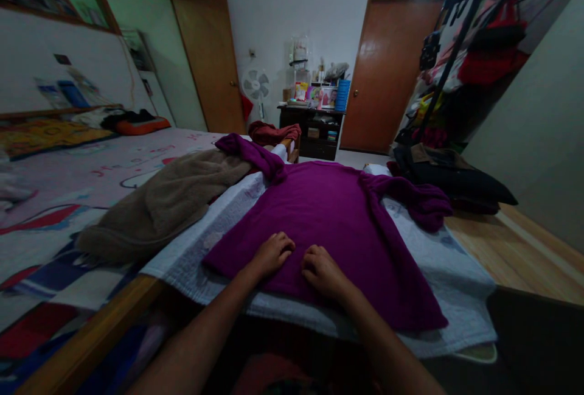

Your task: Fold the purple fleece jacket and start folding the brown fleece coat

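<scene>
In the head view, a purple long-sleeved top [319, 218] lies spread on a white cloth [456, 297], its hem toward the person and its neckline at the far side, too dim to make out well. The left hand [275, 253] and right hand [322, 267] rest on it near the hem, just apart, fingers loosely curled; the fingertips are partly hidden, so I cannot tell whether either grip pinches any fabric. Both forearms run off the lower edge. One sleeve stretches left over a brown fleece [168, 200] beside the bed's patterned sheet [150, 151]; the other lies bunched on the right, its cuff hard to distinguish. The white cloth hides most of what supports it. Dark folded clothes [447, 176] sit on a wooden worktop [524, 243], cut off at the right edge.
</scene>
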A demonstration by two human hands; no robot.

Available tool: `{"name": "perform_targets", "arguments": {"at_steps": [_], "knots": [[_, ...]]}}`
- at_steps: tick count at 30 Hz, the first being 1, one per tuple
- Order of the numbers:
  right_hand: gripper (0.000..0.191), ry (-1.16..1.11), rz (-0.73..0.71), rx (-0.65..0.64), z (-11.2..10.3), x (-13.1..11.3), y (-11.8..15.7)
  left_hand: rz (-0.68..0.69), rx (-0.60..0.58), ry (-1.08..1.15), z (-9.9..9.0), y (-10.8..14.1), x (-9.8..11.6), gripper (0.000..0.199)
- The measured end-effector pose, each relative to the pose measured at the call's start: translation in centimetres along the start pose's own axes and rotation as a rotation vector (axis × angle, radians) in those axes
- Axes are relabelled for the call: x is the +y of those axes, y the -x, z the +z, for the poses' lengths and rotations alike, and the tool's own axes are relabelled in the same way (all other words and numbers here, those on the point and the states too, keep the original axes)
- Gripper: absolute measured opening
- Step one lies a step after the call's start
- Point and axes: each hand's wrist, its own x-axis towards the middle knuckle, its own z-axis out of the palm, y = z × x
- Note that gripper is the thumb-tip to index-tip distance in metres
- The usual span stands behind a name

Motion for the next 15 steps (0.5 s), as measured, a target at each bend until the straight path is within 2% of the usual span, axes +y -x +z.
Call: {"name": "perform_targets", "arguments": {"at_steps": [3, 7, 12, 15], "knots": [[0.005, 0.078, -0.005, -0.046, 0.7, -0.9, -0.3, -0.023, -0.017, 0.02, -0.1, -0.2, 0.0, 0.017], [0.008, 0.135, 0.03, -0.124, 0.8, -0.7, -0.9, -0.046, -0.038, 0.04, -0.7, 0.2, 0.7, 0.015], [0.012, 0.108, 0.062, -0.142, 0.3, -0.9, -1.4, 0.035, -0.195, 0.098, -1.6, 2.7, 1.9, 0.013], [0.014, 0.098, 0.078, -0.145, 0.1, -1.2, -1.3, 0.041, -0.281, 0.102, -2.1, 3.8, 2.0, 0.038]]}}
